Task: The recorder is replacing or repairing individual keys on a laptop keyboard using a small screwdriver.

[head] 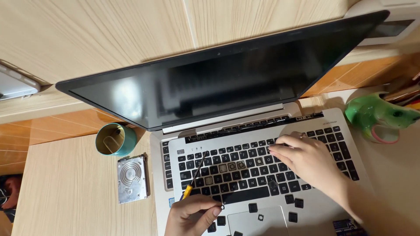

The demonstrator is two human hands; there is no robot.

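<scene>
An open silver laptop (306, 209) with a dark screen (218, 78) sits on a light wooden desk. Several black keycaps are off its keyboard (245, 168), leaving bare sockets in the middle rows. My left hand (192, 216) grips a small screwdriver (195, 172) with a yellow handle, its thin shaft pointing up over the left keys. My right hand (308, 159) rests fingers-down on the right part of the keyboard, fingertips on the upper key rows. Loose keycaps (253, 207) lie on the palm rest around the touchpad (258, 220).
A bare hard drive (131, 178) lies left of the laptop, beside a teal cup (116, 139). A green ceramic figurine (378, 116) stands to the right. Wooden cabinet fronts rise behind the screen. A white device edge (15, 85) shows at far left.
</scene>
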